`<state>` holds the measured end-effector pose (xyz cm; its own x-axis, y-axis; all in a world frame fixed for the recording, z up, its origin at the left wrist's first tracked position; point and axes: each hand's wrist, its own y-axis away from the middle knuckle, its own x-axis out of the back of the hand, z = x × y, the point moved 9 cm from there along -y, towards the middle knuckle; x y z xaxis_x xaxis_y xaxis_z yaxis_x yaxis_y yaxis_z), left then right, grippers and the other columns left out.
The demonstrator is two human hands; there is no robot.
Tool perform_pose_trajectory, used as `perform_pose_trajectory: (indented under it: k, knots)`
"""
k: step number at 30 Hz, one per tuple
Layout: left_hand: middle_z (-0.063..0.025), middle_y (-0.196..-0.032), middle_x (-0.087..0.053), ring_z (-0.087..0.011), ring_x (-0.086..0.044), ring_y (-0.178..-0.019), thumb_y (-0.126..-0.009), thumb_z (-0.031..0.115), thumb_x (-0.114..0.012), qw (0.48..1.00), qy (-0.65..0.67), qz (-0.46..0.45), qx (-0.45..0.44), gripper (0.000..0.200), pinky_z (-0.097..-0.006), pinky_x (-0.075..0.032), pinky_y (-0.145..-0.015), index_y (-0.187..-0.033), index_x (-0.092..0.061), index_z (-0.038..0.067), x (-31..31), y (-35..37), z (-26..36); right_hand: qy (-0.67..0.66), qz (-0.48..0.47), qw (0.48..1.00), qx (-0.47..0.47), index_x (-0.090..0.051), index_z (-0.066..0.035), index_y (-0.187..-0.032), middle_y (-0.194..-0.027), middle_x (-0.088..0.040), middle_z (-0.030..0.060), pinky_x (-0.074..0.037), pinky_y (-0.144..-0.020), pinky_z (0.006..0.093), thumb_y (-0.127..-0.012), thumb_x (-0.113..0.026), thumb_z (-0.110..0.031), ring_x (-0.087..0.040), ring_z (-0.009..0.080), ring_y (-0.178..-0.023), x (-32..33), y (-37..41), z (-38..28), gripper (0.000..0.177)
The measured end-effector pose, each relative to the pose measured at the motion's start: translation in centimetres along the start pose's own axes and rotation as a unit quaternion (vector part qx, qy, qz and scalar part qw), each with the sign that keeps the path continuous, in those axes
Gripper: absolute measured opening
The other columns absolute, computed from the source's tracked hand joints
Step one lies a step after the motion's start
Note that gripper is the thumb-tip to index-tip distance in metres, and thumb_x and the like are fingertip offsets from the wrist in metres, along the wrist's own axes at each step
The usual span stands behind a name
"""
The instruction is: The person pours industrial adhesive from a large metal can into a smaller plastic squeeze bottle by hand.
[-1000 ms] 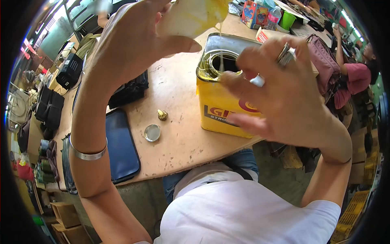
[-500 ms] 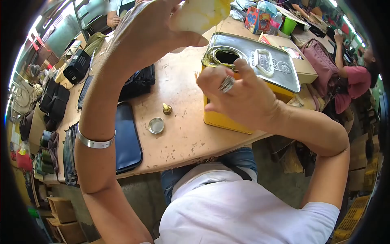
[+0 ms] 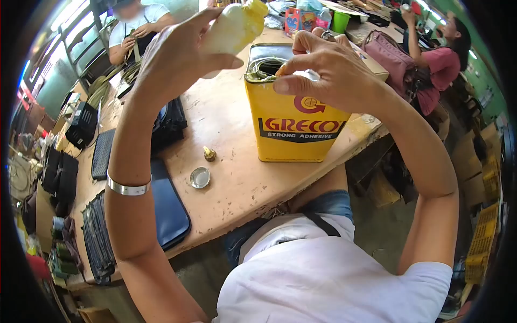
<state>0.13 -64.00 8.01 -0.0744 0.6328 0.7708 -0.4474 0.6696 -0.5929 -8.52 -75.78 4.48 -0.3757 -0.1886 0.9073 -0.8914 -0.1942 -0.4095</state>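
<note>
My left hand (image 3: 183, 56) is wrapped round a whitish plastic bottle (image 3: 229, 29) with a yellow-stained end, held up left of the can. A yellow adhesive can (image 3: 299, 126) stands upright on the wooden table (image 3: 237, 188), its round opening showing at the top. My right hand (image 3: 323, 70) is at the can's top, thumb and forefinger close together beside the opening; whether anything is between them is too small to tell. A small round metal lid (image 3: 200, 177) and a small brownish nozzle cap (image 3: 209, 154) lie on the table left of the can.
A dark blue flat case (image 3: 169, 210) and black folded pieces (image 3: 168, 126) lie at the left. Behind the can are a cardboard box (image 3: 374, 64), a pink bag (image 3: 390, 59) and a green cup (image 3: 340, 22). One person (image 3: 141, 27) is at the back left, another (image 3: 439, 59) at the right.
The view has shifted, and the can now shows its front label. The bottle in my left hand appears lower in view. My right hand has moved to the can's top edge, its fingers nearer the opening.
</note>
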Motion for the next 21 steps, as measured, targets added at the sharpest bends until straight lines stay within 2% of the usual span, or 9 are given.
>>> perform_pose_trajectory:
  k: [2, 5, 6, 9, 10, 13, 14, 18, 21]
  knots:
    - [-0.0099, -0.097, -0.061, -0.0189, -0.056, -0.088, -0.060, 0.028, -0.077, 1.000, -0.006, -0.008, 0.011, 0.068, -0.0320, -0.044, -0.080, -0.119, -0.052, 0.008, -0.3, 0.0, 0.2, -0.048, -0.026, 0.998, -0.018, -0.067, -0.011, -0.094, -0.094, -0.052, 0.0123, -0.036, -0.083, 0.0411, -0.077, -0.045, -0.066, -0.053, 0.0265, -0.093, 0.6, -0.8, 0.7, 0.063]
    - [-0.0099, -0.098, -0.061, -0.0195, -0.054, -0.086, -0.059, 0.028, -0.077, 1.000, -0.005, -0.020, 0.012, 0.071, -0.0317, -0.043, -0.080, -0.121, -0.050, 0.008, -1.2, -0.1, -0.5, -0.187, 0.000, 0.982, -0.012, -0.066, -0.010, -0.096, -0.093, -0.052, 0.0131, -0.040, -0.078, 0.0358, -0.078, -0.047, -0.063, -0.053, 0.0253, -0.092, 0.6, -1.8, 2.2, 0.059]
    - [-0.0098, -0.098, -0.061, -0.0195, -0.054, -0.086, -0.059, 0.028, -0.077, 1.000, -0.004, -0.018, 0.012, 0.071, -0.0317, -0.043, -0.080, -0.121, -0.050, 0.008, -1.3, -0.2, -0.6, -0.193, -0.018, 0.981, 0.003, -0.064, -0.009, -0.099, -0.093, -0.052, 0.0136, -0.041, -0.077, 0.0353, -0.077, -0.056, -0.049, -0.053, 0.0235, -0.091, 0.7, -2.1, 2.3, 0.047]
    - [-0.0095, -0.100, -0.061, -0.0192, -0.054, -0.088, -0.059, 0.026, -0.077, 1.000, 0.010, -0.022, 0.019, 0.070, -0.0325, -0.042, -0.082, -0.122, -0.050, 0.007, -1.3, -0.1, -0.4, -0.148, 0.017, 0.988, 0.040, -0.062, -0.008, -0.105, -0.092, -0.053, 0.0123, -0.041, -0.076, 0.0337, -0.071, -0.060, -0.033, -0.053, 0.0228, -0.088, 0.7, -2.0, 1.7, 0.042]
    - [-0.0094, -0.101, -0.061, -0.0191, -0.054, -0.089, -0.059, 0.025, -0.077, 0.999, 0.030, -0.029, 0.020, 0.070, -0.0327, -0.042, -0.083, -0.121, -0.050, 0.007, -1.2, 0.0, -0.1, -0.171, -0.001, 0.985, -0.003, -0.058, -0.005, -0.105, -0.086, -0.049, 0.0030, -0.037, -0.077, 0.0262, -0.067, -0.061, -0.015, -0.046, 0.0145, -0.084, 0.5, -1.9, 1.9, 0.039]
    - [-0.0093, -0.103, -0.061, -0.0190, -0.055, -0.095, -0.059, 0.022, -0.077, 0.997, 0.059, -0.040, 0.026, 0.069, -0.0330, -0.041, -0.087, -0.121, -0.050, 0.007, -1.4, 0.0, -0.1, -0.209, -0.039, 0.975, -0.062, -0.058, -0.006, -0.106, -0.086, -0.050, 0.0035, -0.038, -0.077, 0.0263, -0.067, -0.058, -0.011, -0.047, 0.0160, -0.082, 0.3, -2.4, 2.1, 0.039]
    - [-0.0093, -0.104, -0.061, -0.0190, -0.055, -0.097, -0.059, 0.020, -0.077, 0.997, 0.063, -0.040, 0.027, 0.069, -0.0330, -0.041, -0.088, -0.120, -0.050, 0.007, -1.4, -0.2, 0.0, -0.273, -0.035, 0.958, -0.078, -0.060, -0.006, -0.104, -0.085, -0.050, 0.0026, -0.037, -0.078, 0.0263, -0.065, -0.057, -0.008, -0.046, 0.0160, -0.081, -0.3, -2.4, 2.6, 0.039]
    - [-0.0091, -0.105, -0.061, -0.0182, -0.055, -0.099, -0.059, 0.018, -0.076, 0.999, -0.004, -0.030, 0.044, 0.065, -0.0324, -0.039, -0.091, -0.118, -0.051, 0.007, -1.2, -0.8, -1.0, -0.281, -0.078, 0.956, 0.028, -0.064, -0.008, -0.096, -0.085, -0.049, 0.0027, -0.036, -0.080, 0.0281, -0.064, -0.057, -0.007, -0.045, 0.0160, -0.086, -0.1, -2.6, 1.5, 0.032]
    - [-0.0103, -0.094, -0.063, -0.0201, -0.057, -0.085, -0.057, 0.028, -0.078, 1.000, 0.015, 0.002, 0.017, 0.068, -0.0326, -0.044, -0.079, -0.117, -0.053, 0.008, -0.8, -0.9, -1.9, -0.171, 0.015, 0.976, 0.133, -0.066, -0.017, -0.096, -0.090, -0.052, 0.0070, -0.041, -0.080, 0.0332, -0.067, -0.060, -0.019, -0.053, 0.0219, -0.089, 0.9, -2.3, 1.6, 0.029]
